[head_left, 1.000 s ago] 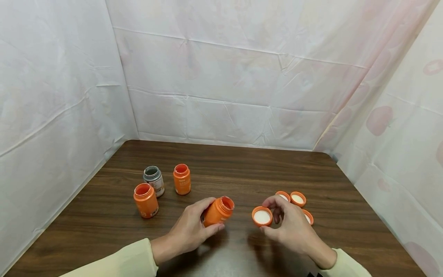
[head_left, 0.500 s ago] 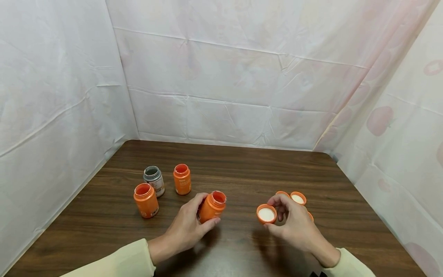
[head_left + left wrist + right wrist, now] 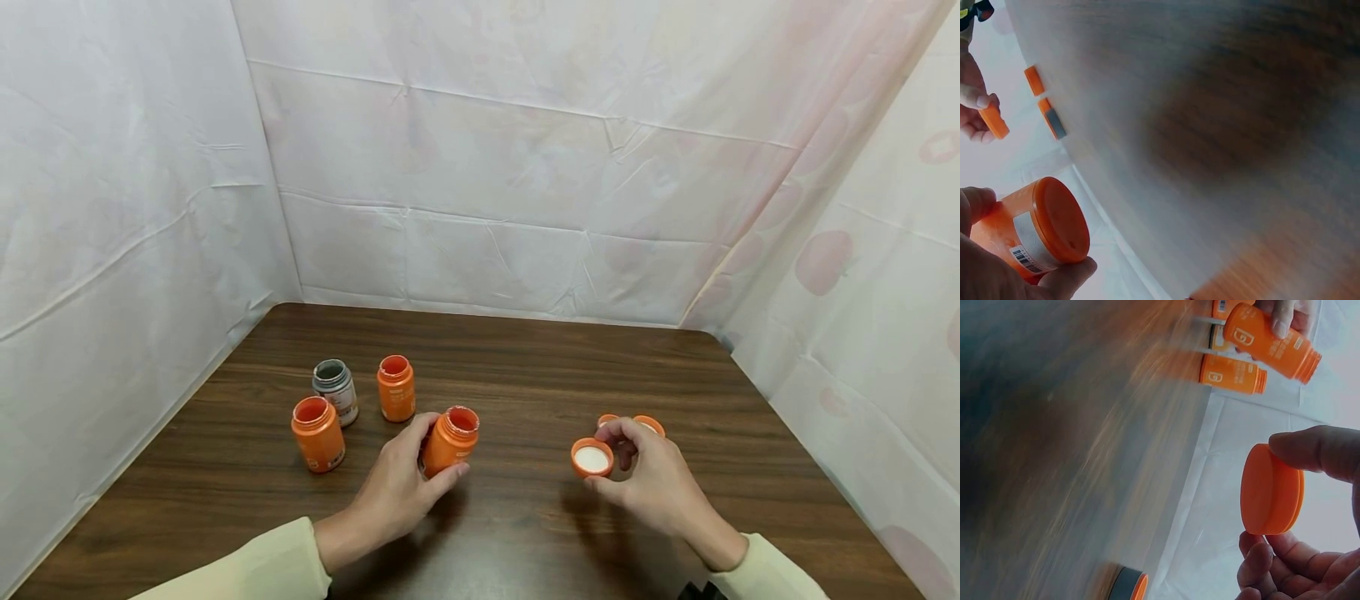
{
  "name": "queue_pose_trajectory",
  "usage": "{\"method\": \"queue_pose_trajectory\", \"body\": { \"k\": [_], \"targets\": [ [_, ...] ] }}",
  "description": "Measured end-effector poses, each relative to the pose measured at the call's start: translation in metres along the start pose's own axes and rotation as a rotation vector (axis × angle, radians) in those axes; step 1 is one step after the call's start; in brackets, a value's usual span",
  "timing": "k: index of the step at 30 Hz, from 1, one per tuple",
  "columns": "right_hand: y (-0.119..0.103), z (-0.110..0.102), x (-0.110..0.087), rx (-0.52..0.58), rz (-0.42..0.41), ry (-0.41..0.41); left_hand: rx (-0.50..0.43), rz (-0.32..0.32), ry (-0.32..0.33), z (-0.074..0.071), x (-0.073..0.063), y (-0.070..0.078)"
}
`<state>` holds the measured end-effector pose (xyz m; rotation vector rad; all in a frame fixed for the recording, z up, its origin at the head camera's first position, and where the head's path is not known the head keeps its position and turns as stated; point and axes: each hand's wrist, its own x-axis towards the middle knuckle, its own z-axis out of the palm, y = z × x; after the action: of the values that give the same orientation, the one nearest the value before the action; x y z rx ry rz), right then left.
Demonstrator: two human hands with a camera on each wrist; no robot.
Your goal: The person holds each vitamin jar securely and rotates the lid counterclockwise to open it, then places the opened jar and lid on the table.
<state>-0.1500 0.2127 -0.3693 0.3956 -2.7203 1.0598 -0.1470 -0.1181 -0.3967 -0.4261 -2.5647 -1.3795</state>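
Observation:
In the head view my left hand (image 3: 390,483) grips an orange plastic jar (image 3: 448,446) with no lid on it. The jar is held above the table, its mouth tipped a little to the right; its label and flat base show in the left wrist view. To the right, my right hand (image 3: 663,487) pinches an orange screw lid (image 3: 591,457) between thumb and fingers, white liner facing up. From the right wrist, this lid (image 3: 1267,490) hangs clear of the table, its smooth top facing down. Jar and lid are apart.
On the left of the wooden table (image 3: 510,358) stand two open orange jars, one nearer (image 3: 318,437) and one farther (image 3: 396,390), plus an open grey jar (image 3: 337,392). Beyond my right hand lie lids (image 3: 649,424), partly hidden by it. White sheets (image 3: 480,167) hang around the table.
My left hand has moved left, and the jar in it is turned more upright. My right hand has shifted right and slightly up with its lid, covering more of the lids behind.

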Motion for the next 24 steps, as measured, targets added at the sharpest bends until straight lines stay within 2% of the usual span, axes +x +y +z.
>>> {"method": "queue_pose_trajectory", "body": {
  "k": [5,15,24],
  "targets": [
    [0.005,-0.003,0.002,-0.033,0.031,-0.007,0.008,-0.017,0.006,-0.003,0.000,0.000],
    [0.020,-0.007,0.003,-0.121,0.039,0.010,0.019,-0.021,0.029,-0.006,0.000,0.000],
    [0.031,-0.010,0.007,-0.179,0.074,-0.019,0.030,-0.029,0.043,-0.007,-0.002,-0.003]
  ]
}}
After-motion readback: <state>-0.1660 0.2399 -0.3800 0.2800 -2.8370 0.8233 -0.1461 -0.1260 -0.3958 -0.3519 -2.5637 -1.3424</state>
